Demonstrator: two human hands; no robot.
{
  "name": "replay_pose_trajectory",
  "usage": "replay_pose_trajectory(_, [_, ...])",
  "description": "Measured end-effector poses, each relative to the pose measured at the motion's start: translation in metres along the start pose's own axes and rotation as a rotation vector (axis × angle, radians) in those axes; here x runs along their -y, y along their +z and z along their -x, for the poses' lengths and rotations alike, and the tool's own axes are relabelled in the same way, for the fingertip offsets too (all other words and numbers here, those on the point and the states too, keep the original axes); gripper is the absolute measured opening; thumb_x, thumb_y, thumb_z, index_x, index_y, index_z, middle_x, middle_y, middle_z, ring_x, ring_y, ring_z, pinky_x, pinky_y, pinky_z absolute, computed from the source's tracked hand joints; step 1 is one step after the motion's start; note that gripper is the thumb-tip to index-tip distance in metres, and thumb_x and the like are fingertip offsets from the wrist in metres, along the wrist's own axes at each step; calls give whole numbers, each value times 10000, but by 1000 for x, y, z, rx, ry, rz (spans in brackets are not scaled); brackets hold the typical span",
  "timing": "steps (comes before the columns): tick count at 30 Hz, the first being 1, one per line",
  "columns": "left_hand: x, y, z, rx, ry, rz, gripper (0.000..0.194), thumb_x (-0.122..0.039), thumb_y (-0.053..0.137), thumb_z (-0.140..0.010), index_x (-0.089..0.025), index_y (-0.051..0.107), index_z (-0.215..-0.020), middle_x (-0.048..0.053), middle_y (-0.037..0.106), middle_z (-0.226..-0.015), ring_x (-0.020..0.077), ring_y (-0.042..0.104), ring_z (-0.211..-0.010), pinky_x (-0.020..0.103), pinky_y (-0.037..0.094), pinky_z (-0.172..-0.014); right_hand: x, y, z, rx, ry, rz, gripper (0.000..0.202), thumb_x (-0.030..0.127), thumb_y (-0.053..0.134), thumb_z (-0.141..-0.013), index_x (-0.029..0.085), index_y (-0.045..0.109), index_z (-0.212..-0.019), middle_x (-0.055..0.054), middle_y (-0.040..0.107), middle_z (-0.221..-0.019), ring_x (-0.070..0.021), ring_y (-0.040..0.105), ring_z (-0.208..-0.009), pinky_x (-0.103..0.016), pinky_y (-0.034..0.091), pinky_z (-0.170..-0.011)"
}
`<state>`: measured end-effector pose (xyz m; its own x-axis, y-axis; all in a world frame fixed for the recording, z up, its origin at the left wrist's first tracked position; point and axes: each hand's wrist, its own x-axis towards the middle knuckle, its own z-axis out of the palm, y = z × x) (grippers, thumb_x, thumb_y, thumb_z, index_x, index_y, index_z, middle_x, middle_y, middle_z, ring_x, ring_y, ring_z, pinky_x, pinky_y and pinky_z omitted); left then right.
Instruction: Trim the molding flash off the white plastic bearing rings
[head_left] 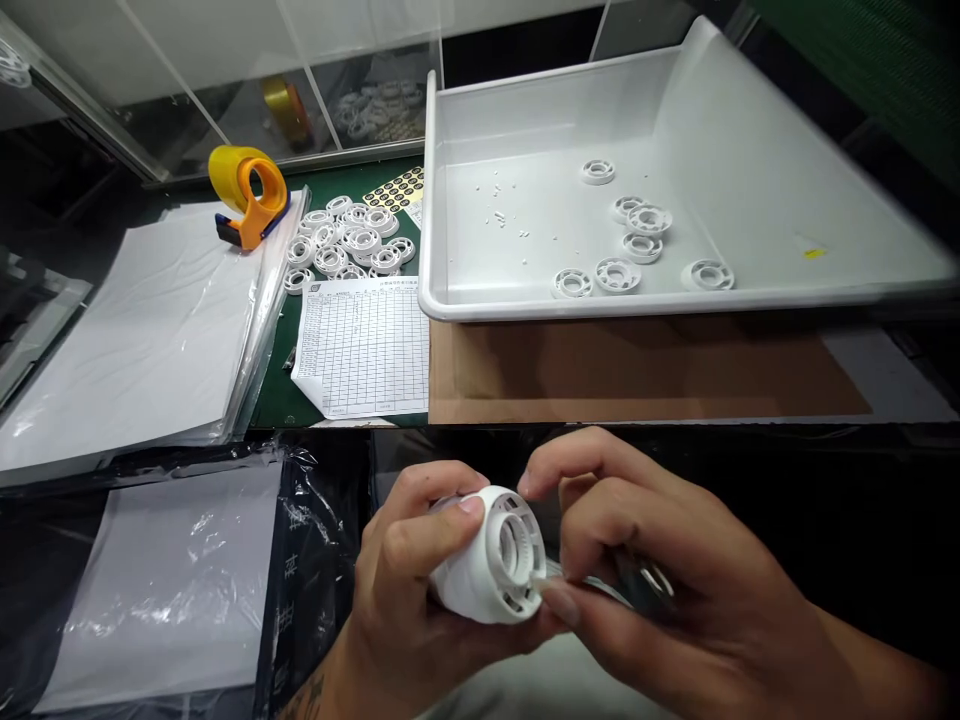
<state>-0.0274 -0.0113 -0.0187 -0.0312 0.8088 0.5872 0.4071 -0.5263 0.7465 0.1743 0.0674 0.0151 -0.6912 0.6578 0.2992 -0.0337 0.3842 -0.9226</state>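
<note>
My left hand (420, 570) is wrapped round a white round plastic part (469, 575), its thumb on the upper side. The part's slotted, ring-shaped end faces right, with an open hole in the middle. Close beside that end is my right hand (660, 560), fingers curled, its thumb at the lower rim and its index finger near the top rim. A dark tool with a shiny metal piece (651, 582) is tucked in the right hand; most of it is hidden and its kind cannot be made out. Something thin and white passes behind the right fingers.
A large white tray (525, 305) holds several white slotted rings (617, 274) and small white scraps. More rings (352, 240) lie piled left of it, by a printed form (367, 350). Farther left, an orange tape dispenser (255, 200) stands on stacked plastic bags (150, 320).
</note>
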Motion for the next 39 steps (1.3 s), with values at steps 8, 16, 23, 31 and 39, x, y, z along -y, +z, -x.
replay_pose_trajectory(8, [10, 9, 4, -112, -174, 299, 752, -403, 1057, -611, -225, 713, -1256, 59, 760, -1079, 191, 762, -963, 253, 659, -822, -10, -12, -5, 58, -165, 149, 234, 317, 564, -1184, 139, 694, -1107, -67, 659, -935, -128, 652, -797, -207, 535, -661])
replay_pose_trajectory(16, [10, 18, 7, -97, -722, 846, 757, -548, 1059, -477, -256, 853, -1145, 55, 782, -885, 142, 672, -704, 177, 578, -613, -32, -13, -7, 164, -269, 220, 245, 315, 520, -1203, 133, 680, -1242, 20, 573, -779, -97, 473, -612, -234, 333, -557])
replay_pose_trajectory(23, [12, 18, 8, -136, -730, 911, 734, -521, 1063, -519, -252, 859, -1171, 76, 830, -936, 167, 733, -724, 208, 617, -649, -30, -29, -7, 30, -184, 190, 203, 382, 654, -1144, 187, 688, -1096, 3, 677, -761, -110, 578, -576, -228, 447, -557])
replay_pose_trajectory(31, [14, 17, 11, -136, -546, 876, 518, -314, 986, -742, -244, 789, -1216, 101, 823, -984, 195, 779, -706, 237, 659, -592, -116, -84, 2, -20, 254, 914, 305, 356, 646, -1026, 150, 837, -1142, -139, 804, -921, -371, 787, -798, -387, 591, -656])
replay_pose_trajectory(39, [9, 18, 9, -189, -464, 817, 419, -410, 926, -805, -231, 769, -1149, 113, 805, -965, 220, 784, -693, 270, 687, -560, -120, -84, 10, -58, 301, 998, 425, 418, 633, -1068, 124, 760, -1348, -178, 769, -1123, -405, 766, -993, -460, 625, -795])
